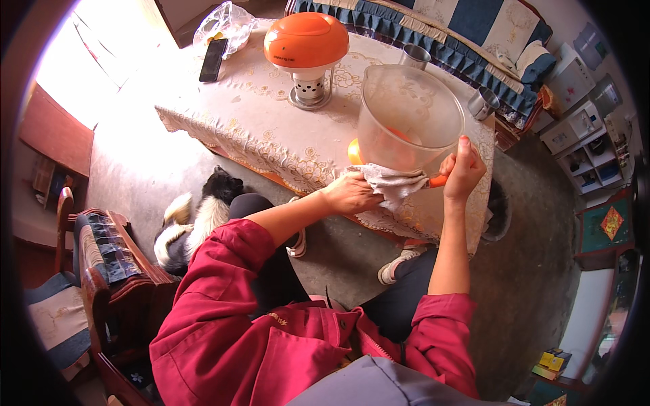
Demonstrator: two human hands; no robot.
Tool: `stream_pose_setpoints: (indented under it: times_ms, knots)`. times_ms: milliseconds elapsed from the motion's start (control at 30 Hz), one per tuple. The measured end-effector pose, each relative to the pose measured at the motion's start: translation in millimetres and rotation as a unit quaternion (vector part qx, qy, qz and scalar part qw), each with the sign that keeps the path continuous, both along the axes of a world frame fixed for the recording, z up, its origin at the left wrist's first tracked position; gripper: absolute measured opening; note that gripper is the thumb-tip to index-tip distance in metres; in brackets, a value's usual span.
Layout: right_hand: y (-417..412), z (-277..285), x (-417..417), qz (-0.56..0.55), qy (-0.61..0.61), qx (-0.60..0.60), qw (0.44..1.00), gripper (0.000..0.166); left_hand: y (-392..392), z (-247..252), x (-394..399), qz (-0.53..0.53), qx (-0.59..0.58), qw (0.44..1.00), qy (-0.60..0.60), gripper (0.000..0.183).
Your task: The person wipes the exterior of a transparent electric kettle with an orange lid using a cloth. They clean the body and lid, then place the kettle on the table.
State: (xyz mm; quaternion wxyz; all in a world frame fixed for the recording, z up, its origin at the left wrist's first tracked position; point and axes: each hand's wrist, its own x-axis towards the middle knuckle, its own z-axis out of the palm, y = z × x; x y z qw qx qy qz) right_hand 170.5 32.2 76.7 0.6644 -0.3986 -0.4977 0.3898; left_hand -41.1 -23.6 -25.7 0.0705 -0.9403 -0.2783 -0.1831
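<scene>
My right hand (463,170) grips the orange handle (437,181) of a large clear plastic jug (381,124), its thumb up near the rim. The jug tilts over the near part of the table, and its wide mouth faces up. In my left hand (355,194) is a crumpled whitish cloth (395,181), pressed to the lower outside of the jug. Orange plastic (354,151) shows at the jug's base. Farther back stands an orange-domed appliance head (306,40), its perforated metal part (309,87) pointing down to the tabletop.
A patterned tablecloth (244,114) covers the table. On it are a phone (213,60), a plastic bag (231,25) and two metal cups (415,56). A black-and-white dog (203,223) lies on the floor beside my left knee. A dark bin (497,210) stands past the table's right end.
</scene>
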Motion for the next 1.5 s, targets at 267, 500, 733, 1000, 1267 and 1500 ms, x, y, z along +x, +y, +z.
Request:
stream_pose_setpoints:
  times_ms: [267, 500, 733, 1000, 1267, 1500]
  knots:
    - [-2, 2, 0, 0.001, -0.004, -0.007, 1.0, 0.04, -1, -11, -23, 0.048, 0.019, 0.996, -0.066, 0.063]
    - [1, 2, 0, 0.0, 0.023, -0.019, 1.0, 0.04, 3, 4, -5, 0.127, 0.012, 0.925, -0.357, 0.064]
    - [-2, 3, 0, -0.002, -0.003, -0.013, 1.0, 0.041, 27, 24, -1, 0.155, -0.204, 0.762, -0.594, 0.04]
    - [8, -3, 8, 0.028, -0.014, -0.005, 0.999, 0.039, 69, 43, -2, 0.133, -0.426, 0.53, -0.722, 0.065]
    - [41, -4, 25, 0.086, 0.019, -0.011, 0.996, 0.037, 92, 48, -23, 0.074, -0.578, 0.49, -0.649, 0.067]
    - [69, 3, 35, 0.093, 0.017, -0.068, 0.993, 0.037, 78, 57, -9, 0.076, -0.539, 0.488, -0.682, 0.067]
